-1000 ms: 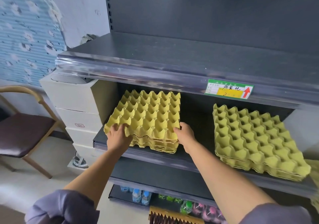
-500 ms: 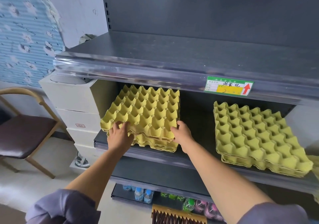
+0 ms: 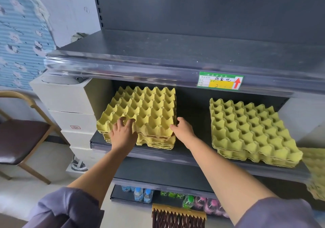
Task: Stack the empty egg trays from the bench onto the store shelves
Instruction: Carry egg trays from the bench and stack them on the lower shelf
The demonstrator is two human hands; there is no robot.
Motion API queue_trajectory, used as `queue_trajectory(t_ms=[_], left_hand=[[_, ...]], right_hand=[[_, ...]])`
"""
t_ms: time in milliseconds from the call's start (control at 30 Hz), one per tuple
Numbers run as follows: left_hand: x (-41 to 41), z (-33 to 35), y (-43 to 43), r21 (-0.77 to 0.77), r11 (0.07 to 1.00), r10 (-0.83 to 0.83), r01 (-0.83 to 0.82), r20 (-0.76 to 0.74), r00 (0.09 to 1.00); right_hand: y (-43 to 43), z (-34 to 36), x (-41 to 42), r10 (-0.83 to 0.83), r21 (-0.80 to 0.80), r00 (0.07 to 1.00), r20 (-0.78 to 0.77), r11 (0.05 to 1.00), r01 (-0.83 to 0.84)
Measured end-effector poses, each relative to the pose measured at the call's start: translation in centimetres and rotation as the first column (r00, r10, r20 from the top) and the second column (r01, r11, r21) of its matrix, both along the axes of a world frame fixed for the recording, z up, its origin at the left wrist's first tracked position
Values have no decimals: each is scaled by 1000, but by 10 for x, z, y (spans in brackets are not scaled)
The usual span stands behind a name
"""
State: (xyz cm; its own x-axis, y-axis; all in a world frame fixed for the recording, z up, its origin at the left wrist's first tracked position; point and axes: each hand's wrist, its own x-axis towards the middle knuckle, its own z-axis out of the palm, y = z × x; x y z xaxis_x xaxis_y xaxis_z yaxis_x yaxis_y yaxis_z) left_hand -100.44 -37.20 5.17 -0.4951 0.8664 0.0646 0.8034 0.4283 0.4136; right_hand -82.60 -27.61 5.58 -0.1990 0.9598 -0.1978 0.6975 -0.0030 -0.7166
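A stack of yellow egg trays (image 3: 146,111) sits at the left of the middle shelf (image 3: 191,154). My left hand (image 3: 123,134) rests on the top tray's front left edge, fingers spread over the cups. My right hand (image 3: 182,129) touches the stack's front right corner, thumb against the tray edge. The top tray lies slightly askew on the trays below. A second stack of yellow trays (image 3: 253,131) lies at the right of the same shelf.
The upper shelf (image 3: 175,52) is bare and carries a green and yellow price tag (image 3: 220,82). White boxes (image 3: 70,108) stand left of the shelving, a chair (image 3: 19,132) further left. Bottles (image 3: 142,195) fill the bottom shelf. More yellow trays (image 3: 314,175) show at the right edge.
Both hands have pushed the top tray further back onto the left stack. My left hand has slid up onto the tray's top; my right hand has shifted to the corner.
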Motion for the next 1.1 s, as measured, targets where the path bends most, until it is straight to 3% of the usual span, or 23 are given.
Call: queue_trajectory(t_ms=[100,400,600,767,1100], left_hand=[[18,9,3,1,994,-108,109,-101,989],[125,42,14,22,952,-300,307,-148,942],[241,52,15,50,927,-349,371,-241,906],[367,48,21,48,881,-451,471,-212,867],[585,30,61,-39,640,-743,767,-285,606]], right_hand=[[-6,10,19,39,81,996,80,996,-46],[-22,42,135,2,321,917,399,937,-142],[-42,55,274,-52,405,811,583,883,-235],[-62,56,409,-134,433,773,620,880,-194],[-69,25,618,-283,387,706,650,922,14]])
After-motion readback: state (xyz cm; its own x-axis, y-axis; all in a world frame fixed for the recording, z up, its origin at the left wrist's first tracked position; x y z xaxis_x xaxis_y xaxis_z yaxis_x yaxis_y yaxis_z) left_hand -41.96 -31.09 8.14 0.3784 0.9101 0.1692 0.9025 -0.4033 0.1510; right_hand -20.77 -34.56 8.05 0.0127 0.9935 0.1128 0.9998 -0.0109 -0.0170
